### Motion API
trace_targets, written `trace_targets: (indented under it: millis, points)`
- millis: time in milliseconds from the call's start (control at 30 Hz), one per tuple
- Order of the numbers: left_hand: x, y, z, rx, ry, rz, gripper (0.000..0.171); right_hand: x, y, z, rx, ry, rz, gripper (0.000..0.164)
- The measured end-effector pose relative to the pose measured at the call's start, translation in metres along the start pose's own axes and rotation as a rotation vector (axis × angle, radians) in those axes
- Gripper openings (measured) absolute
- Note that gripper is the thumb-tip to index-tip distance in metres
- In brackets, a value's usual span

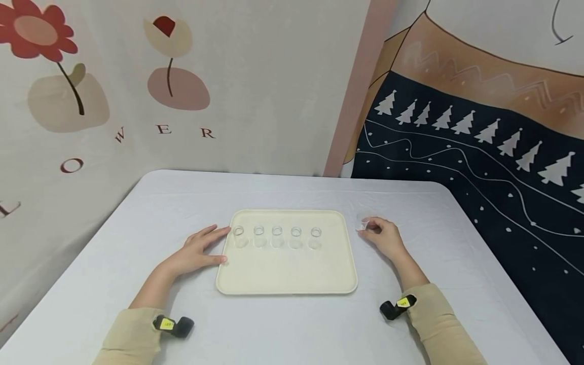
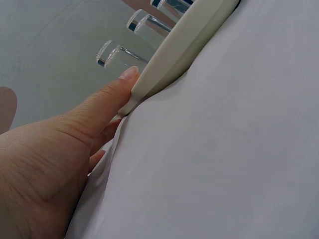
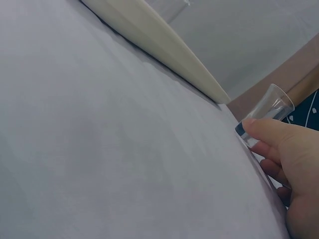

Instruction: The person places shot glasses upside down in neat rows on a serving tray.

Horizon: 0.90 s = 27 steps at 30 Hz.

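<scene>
Several clear shot glasses (image 1: 277,238) stand in a row on a cream tray (image 1: 287,276), their thick bases upward. My left hand (image 1: 196,252) reaches the tray's left edge with thumb and fingers spread. In the left wrist view, the left thumb (image 2: 107,97) lies against the tray's rim, close to the end glass (image 2: 122,56). Just beyond the tray's right edge, my right hand (image 1: 385,238) pinches another clear shot glass (image 3: 269,107) low near its base, between thumb and fingers. That glass has its flared rim up, close over the tablecloth.
A white cloth covers the table (image 1: 274,324). Behind it hangs a pale curtain (image 1: 274,101) with flowers and letters, and a dark tree-patterned cloth (image 1: 433,147) to the right. Small black cameras (image 1: 182,327) sit at both wrists.
</scene>
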<state>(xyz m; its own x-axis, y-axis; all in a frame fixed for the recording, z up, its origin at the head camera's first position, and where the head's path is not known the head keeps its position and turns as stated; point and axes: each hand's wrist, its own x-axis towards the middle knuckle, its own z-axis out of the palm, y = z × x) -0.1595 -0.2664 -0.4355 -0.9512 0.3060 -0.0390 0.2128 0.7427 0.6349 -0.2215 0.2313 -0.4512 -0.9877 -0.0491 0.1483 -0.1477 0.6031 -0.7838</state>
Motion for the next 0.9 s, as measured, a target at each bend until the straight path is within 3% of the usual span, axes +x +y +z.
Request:
trace_targets:
  millis: [233, 533, 900]
  points:
    - [0.0, -0.001, 0.0, -0.003, 0.003, 0.012, 0.082, -0.001, -0.001, -0.002, 0.037, 0.02, 0.029, 0.029]
    - [0.0, -0.002, 0.001, -0.004, 0.001, -0.015, 0.084, -0.005, -0.012, -0.007, 0.066, 0.049, 0.007, 0.025]
    - [0.0, 0.0, 0.0, -0.011, -0.002, -0.017, 0.083, -0.006, -0.023, -0.013, 0.063, 0.099, -0.085, 0.028]
